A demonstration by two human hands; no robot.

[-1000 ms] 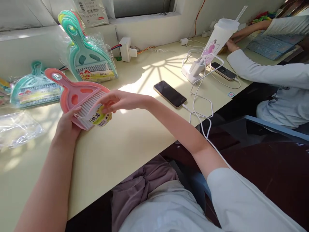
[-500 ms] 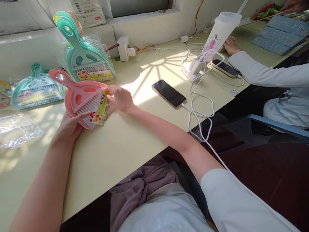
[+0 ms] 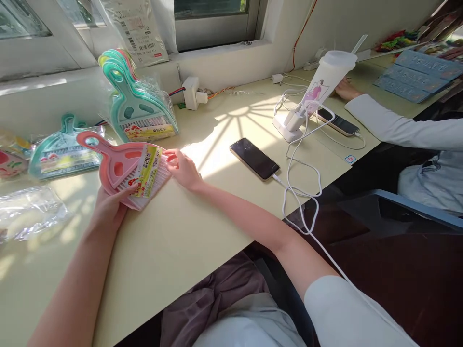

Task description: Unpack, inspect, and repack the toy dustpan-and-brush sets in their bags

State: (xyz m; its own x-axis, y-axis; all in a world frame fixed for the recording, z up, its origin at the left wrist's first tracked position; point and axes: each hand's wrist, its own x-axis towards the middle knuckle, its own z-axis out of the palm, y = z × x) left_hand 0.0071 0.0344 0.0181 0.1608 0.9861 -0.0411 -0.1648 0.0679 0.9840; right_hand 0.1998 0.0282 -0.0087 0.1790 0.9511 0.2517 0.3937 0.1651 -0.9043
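Note:
My left hand [image 3: 114, 202] grips a pink dustpan and brush set [image 3: 121, 166] by its lower left side, thumb on the front and the other fingers hidden behind. The set is tilted up above the table, its looped handle pointing to the upper left. Across the pale bristles lies a yellow-green card label [image 3: 146, 171] with printed characters and red mushrooms; my left thumb presses its lower end. At the right edge of the bristles, my right hand [image 3: 184, 171] has its fingers bent and closed against the set's upper right corner.
Wrapped green dustpan sets [image 3: 141, 113] lean against the wall, with another wrapped set [image 3: 67, 152] left of them. A clear plastic bag [image 3: 31, 212] lies at left. Rightward are a phone [image 3: 255, 159], a white cable [image 3: 318, 178], a cup [image 3: 327, 77] and a co-worker's arm [image 3: 398, 120].
The card label sits further left on the bristles, leaving more of them bare at the right. My right hand has shifted slightly off the label to the set's edge. The view has tilted up.

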